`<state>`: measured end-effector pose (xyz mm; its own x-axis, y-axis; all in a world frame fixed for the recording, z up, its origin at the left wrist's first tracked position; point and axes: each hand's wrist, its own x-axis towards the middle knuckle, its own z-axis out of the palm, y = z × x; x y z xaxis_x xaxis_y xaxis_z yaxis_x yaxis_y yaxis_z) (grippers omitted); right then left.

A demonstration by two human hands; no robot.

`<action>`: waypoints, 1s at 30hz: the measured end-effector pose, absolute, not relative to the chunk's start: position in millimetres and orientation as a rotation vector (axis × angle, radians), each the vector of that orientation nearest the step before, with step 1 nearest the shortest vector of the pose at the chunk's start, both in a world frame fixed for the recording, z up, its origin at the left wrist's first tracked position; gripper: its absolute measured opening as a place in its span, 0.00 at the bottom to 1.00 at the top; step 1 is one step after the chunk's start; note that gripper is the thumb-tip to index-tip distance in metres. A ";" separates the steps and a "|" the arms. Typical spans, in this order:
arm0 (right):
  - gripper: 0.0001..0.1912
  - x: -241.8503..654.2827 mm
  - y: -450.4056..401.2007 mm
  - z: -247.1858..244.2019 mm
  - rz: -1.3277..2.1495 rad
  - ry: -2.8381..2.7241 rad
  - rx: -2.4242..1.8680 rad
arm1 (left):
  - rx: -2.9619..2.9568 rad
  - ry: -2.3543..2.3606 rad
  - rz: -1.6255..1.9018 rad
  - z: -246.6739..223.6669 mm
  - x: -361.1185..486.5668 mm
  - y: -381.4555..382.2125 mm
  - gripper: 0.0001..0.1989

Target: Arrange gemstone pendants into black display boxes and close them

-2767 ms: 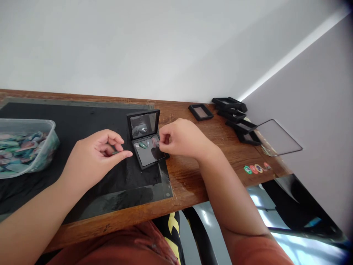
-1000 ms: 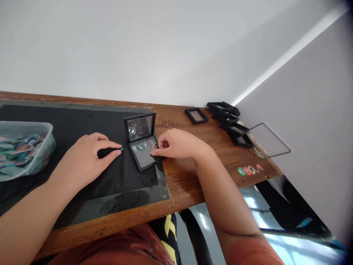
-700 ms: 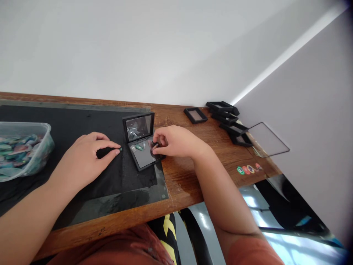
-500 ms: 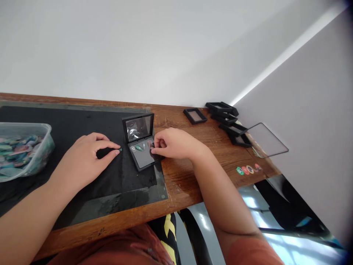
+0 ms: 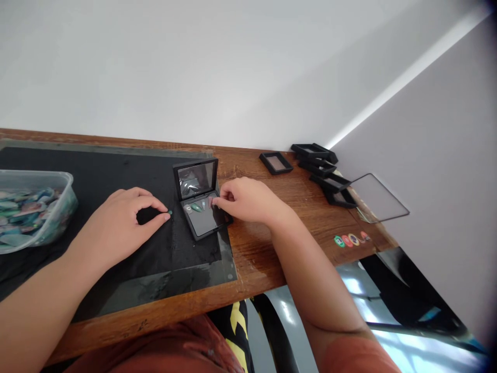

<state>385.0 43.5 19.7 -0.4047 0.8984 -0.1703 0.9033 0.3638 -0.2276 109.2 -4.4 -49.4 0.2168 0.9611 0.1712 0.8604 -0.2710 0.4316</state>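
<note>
My left hand [image 5: 128, 223] rests over the dark mat, thumb and forefinger closed on a small green piece [image 5: 170, 212]. Just right of it stands a small black hinged case [image 5: 204, 223], its lid raised, with clear film [image 5: 196, 180] in the lid frame. Along the back of the case's grey base lie a pale round piece, a green leaf-shaped piece [image 5: 196, 207], a small whitish piece [image 5: 203, 205] and a pinkish piece [image 5: 210, 202]. My right hand [image 5: 244, 199] reaches over the case's right side. Its fingertips pinch together beside the pinkish piece, hiding whatever they may hold.
At the left stands a clear plastic tub [image 5: 64, 207] of many coloured pieces. Black frames [image 5: 330, 181] are piled at the back right, with a single one [image 5: 275, 162] nearer. Round stickers [image 5: 353, 239] and a thin frame [image 5: 388, 197] are by the table's right edge.
My right fingertips have shifted slightly up and back over the case, showing more of its grey base. The left hand keeps its pinch in nearly the same place.
</note>
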 end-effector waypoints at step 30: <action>0.22 500.0 65.9 36.8 -0.990 2.039 2.020 | 2.274 1.634 0.576 -29.9 112.8 -11.5 0.19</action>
<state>500.0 65.9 36.8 -0.1115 0.8568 -0.5034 0.9254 -0.0952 -0.3669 112.8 -11.5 -29.9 0.2802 0.9475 0.1544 0.8350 -0.3199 0.4477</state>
